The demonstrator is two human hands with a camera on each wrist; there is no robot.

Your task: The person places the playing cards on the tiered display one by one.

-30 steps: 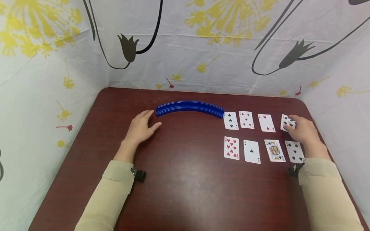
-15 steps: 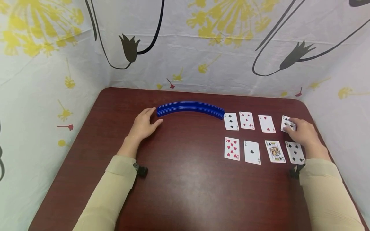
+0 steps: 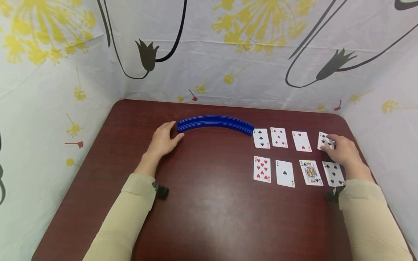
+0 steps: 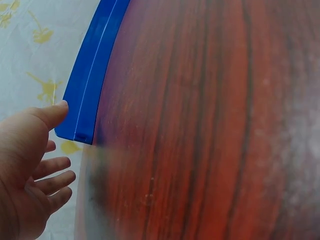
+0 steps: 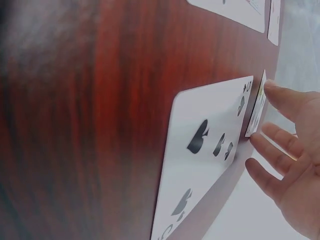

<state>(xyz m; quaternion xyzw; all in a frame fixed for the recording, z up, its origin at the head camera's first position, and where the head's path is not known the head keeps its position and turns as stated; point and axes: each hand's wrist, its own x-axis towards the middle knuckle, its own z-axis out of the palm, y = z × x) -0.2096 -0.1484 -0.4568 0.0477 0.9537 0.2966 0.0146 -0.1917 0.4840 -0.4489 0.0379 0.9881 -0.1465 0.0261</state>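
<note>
A curved blue playing card holder (image 3: 215, 120) lies toward the back of the table. My left hand (image 3: 162, 140) is at its left end, fingers relaxed. In the left wrist view the thumb tip overlaps the edge of the holder (image 4: 90, 75). To the right, playing cards lie face up in two rows. My right hand (image 3: 343, 149) is over the far-right card of clubs (image 3: 324, 140), thumb and index finger near its opposite edges and covering part of it. In the right wrist view, the five of spades (image 5: 205, 145) lies nearer the camera than that card.
The back row also has a three of clubs (image 3: 261, 138), a diamonds card (image 3: 279, 137) and a two of hearts (image 3: 302, 141). In front lie an eight of hearts (image 3: 262, 169), an ace of clubs (image 3: 285, 174) and a king (image 3: 311, 173). Patterned white cloth (image 3: 209, 65) surrounds the table.
My left hand has moved slightly forward and right, closer to the holder's end. The right thumb has shifted a little toward the card's near edge. The cards stay in place.
</note>
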